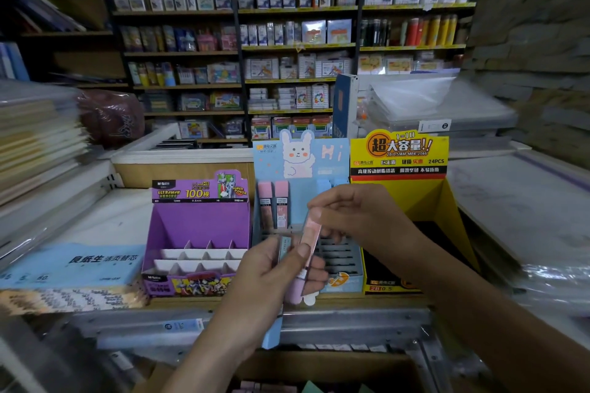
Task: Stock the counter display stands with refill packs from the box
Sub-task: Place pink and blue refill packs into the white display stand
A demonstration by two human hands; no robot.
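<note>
- I have my left hand [277, 268] wrapped around a small bunch of slim pink plastic refill packs [300, 281], thumb pressed on top, so the spares stay fanned and easy to peel off one at a time.
- My right hand [354, 217] pinches the top end of one long pink refill pack [311, 233] between fingertips, tilted, its lower end touching the bunch; I judge I am separating it for slotting.
- It hangs just in front of the pale blue cardboard display stand with the rabbit header [300, 159], whose grey slotted tray sits directly behind my hands.
- Two pink packs [274, 207] stand upright in the back row at the left; most slots look empty.
- The held pack is narrow, glossy, with printing too blurred to read.
- The purple cardboard stand [198, 226] to the left shows empty white dividers.
</note>
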